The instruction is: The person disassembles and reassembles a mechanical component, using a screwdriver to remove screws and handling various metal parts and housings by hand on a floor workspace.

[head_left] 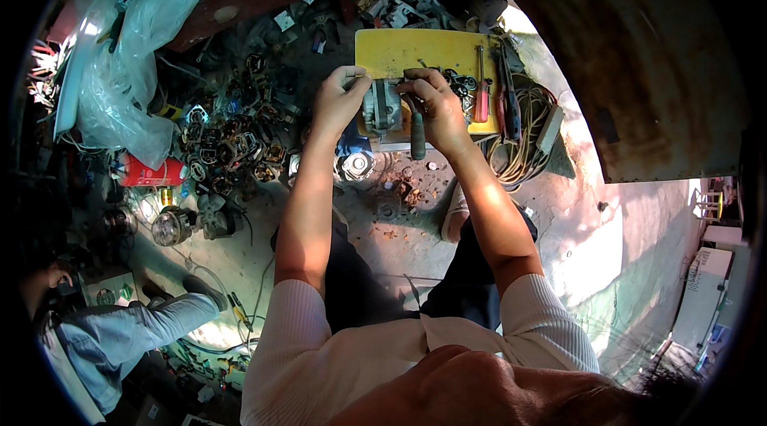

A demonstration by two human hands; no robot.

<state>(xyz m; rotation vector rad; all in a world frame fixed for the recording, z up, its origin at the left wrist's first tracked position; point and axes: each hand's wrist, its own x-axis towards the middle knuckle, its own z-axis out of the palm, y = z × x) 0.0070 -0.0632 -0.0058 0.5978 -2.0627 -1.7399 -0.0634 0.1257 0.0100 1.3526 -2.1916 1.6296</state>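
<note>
On the near part of a yellow board sits a silver-grey metal part, block-shaped with a dark band down its middle, like a small motor. My left hand is at its left side, thumb and fingers closed against its upper left edge. My right hand is at the right side with bent fingers. From under those fingers a dark, rounded tool handle points toward me; the tool's other end is hidden. Right of that hand lie a red-handled screwdriver and a dark long-handled tool.
Coiled cable lies beside the board. Motor parts and copper windings heap at left, below clear plastic sheeting. Round metal covers and brown debris lie nearer me. Another person's leg is at lower left.
</note>
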